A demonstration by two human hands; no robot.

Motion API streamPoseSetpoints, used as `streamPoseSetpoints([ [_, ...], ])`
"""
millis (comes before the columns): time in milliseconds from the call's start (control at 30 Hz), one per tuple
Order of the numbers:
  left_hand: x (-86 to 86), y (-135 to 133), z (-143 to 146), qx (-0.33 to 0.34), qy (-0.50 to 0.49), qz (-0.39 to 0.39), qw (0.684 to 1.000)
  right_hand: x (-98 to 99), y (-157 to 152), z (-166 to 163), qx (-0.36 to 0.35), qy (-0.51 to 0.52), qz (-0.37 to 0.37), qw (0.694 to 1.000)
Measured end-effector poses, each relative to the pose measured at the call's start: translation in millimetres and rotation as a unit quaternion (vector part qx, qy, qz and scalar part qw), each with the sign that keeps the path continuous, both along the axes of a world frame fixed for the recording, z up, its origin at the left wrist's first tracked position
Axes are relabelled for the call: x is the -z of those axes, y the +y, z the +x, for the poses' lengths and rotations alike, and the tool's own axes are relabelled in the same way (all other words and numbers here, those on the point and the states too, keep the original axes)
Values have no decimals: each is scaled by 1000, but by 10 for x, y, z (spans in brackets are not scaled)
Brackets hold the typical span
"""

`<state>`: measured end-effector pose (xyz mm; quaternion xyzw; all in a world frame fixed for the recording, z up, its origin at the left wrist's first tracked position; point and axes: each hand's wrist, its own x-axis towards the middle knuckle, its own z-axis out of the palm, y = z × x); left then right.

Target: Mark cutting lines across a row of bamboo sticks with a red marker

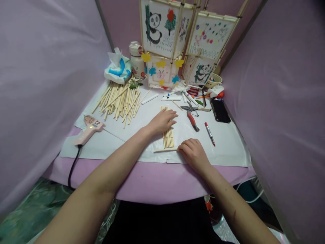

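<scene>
Wooden sticks [168,137] lie beneath your left hand [162,121], fingers spread flat. Your right hand [193,153] pinches a crosswise stick [165,149] by its end.

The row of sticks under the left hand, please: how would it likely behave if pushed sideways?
The row of sticks looks like separate thin pieces laid side by side, so it would probably scatter. Straight and slim, they seem stiff and light.

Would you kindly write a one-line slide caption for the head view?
Left hand flat on a row of sticks, right hand holding a crosswise stick.
</scene>
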<state>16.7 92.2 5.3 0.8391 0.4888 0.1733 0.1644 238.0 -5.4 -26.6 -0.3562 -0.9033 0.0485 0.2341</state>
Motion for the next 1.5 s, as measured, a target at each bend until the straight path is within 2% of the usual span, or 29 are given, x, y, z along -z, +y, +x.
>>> streamPoseSetpoints([
  [267,105,50,54,4,26,1,1000,20,19,-39,3,-11,-4,1000],
  [733,196,55,28,14,-1,3,1000,2,-4,-55,11,-18,-15,1000],
  [1500,240,49,17,16,-23,18,999,25,40,-48,4,-1,12,1000],
])
